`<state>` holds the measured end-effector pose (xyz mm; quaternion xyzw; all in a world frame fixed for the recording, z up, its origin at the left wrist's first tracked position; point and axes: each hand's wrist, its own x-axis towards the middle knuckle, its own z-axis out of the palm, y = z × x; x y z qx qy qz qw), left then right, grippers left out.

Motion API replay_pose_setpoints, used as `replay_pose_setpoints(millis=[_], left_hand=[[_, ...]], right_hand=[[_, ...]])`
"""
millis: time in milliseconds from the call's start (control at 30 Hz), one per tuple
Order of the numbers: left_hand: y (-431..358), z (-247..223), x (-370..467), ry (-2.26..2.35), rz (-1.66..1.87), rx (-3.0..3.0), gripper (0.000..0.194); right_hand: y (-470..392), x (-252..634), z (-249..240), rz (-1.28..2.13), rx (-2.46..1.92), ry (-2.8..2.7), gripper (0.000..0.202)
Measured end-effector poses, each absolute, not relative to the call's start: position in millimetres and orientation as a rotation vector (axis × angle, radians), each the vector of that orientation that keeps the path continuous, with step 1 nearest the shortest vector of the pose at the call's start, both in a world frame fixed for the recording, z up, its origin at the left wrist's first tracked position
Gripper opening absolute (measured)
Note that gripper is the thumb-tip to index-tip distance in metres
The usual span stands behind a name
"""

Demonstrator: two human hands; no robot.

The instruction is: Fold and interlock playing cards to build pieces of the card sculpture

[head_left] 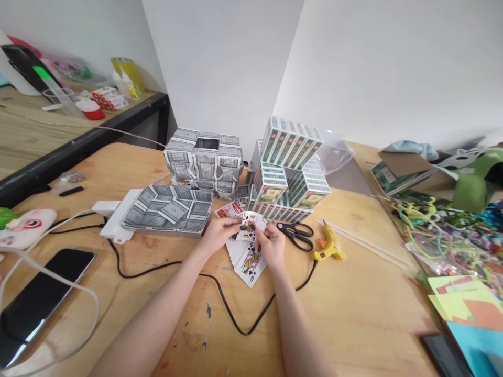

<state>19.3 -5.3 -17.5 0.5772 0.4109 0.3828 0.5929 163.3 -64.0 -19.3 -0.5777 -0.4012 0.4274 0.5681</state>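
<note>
Near the middle of the wooden table, my left hand (222,232) pinches the left side of a king playing card (248,220). My right hand (272,244) is closed on the right side of the held cards, where a second card edge shows. Beneath them several face-up cards, a queen (250,268) among them, lie fanned on the table. Behind to the left are a shallow tray made of cards (170,210) and a taller block built of cards (204,157). Black scissors (301,235) lie just right of my right hand.
Stacked green-and-white card boxes (291,144) stand behind my hands. A yellow glue gun (330,245) lies to the right, its black cable (236,323) looping in front. Left are a power strip (121,214) and a phone (43,298). Pipe cleaners and coloured paper (466,301) fill the right side.
</note>
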Motion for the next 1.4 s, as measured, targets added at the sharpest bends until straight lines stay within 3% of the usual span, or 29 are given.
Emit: replay_pose_setpoints(millis=[567,1000,1400], left_hand=[[-1.3,-26.1,19.3,1.174,0.853,1.387,0.023],[-4.8,-16.6,19.3,1.016,0.841,1.154,0.032],[-6.3,-14.9,21.6,1.095,0.881,1.186,0.019]], right_hand=[[-63.8,160.8,-13.9,1.037,-1.368,-0.94,0.034],[-59.7,166.4,-23.7,1.124,-1.267,-0.892,0.026],[-60.2,165.8,-21.7,1.143,-1.291,-0.945,0.027]])
